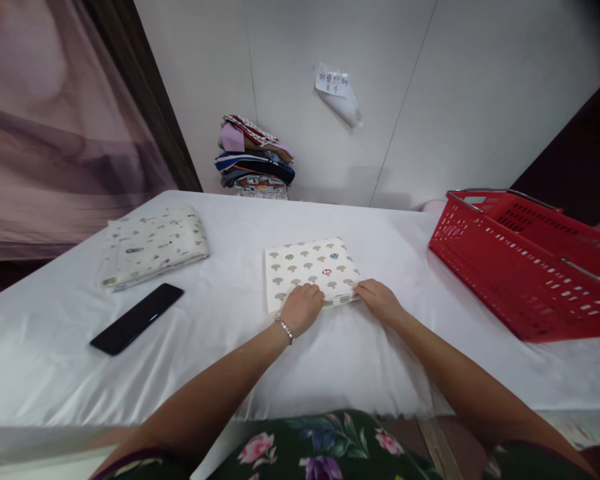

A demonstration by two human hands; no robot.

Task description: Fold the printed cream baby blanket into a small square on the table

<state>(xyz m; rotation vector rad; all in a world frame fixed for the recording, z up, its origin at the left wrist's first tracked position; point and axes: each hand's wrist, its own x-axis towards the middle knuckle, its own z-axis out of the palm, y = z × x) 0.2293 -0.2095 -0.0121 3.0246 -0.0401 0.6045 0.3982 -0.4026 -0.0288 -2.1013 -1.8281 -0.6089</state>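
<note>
A folded white cloth with a grey mushroom print (307, 267) lies flat on the white-covered table (220, 320) in front of me. My left hand (303, 308) rests on its near edge with the fingers curled over it; a bracelet is on that wrist. At the near right corner my right hand (379, 300) pinches the cloth's edge between fingers and thumb. Another folded cloth with a small print (155, 243) lies at the left of the table, and a black phone (137, 319) is just in front of it.
A red plastic basket (525, 273) stands at the right side of the table. Behind the table's far edge rises a stack of folded clothes (255, 160). A paper note in a plastic bag (337, 93) hangs on the wall. A pinkish curtain (55, 133) is at the left.
</note>
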